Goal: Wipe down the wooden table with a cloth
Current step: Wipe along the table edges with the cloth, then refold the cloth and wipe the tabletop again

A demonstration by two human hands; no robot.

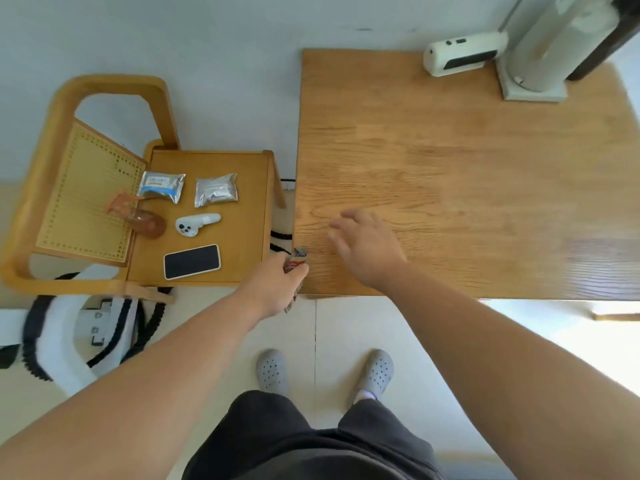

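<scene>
1. Wall (207, 29): pale, plain, runs across the top of the view.
2. Floor (346, 327): cream tiles, with one thin dark seam running toward the viewer.
3. Chair (62, 109): light wood with a bent frame, a woven cane back (86, 192) and a flat seat (242, 202). Stands at left, near the wall.
4. Light patch (571, 337): bright glare on the floor at right; source out of view.
5. White object with a black striped edge (59, 341): on the floor beside the chair, kind unclear.
</scene>
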